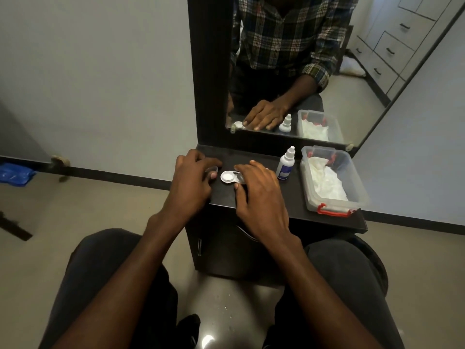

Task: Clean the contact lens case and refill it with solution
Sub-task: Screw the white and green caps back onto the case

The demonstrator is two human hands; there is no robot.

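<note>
From where I'm watching, the contact lens case (230,177) sits flat on the dark vanity shelf (281,197), right between both hands. My right hand (261,195) is at about 3 o'clock from the white well, lying over the case's right half, index finger stretched along its far edge and thumb tucked against the near edge, so it looks like a light pinch steadying it. The left hand (191,180) is at 9 o'clock, fingers curled around a small clear cap (212,169), just beside the case, though I can't tell how firmly it's gripped. The solution bottle (286,164) stands upright at 2 o'clock, near the right hand, with a clear plastic box (334,207) holding white tissue (327,181) just past it.
</note>
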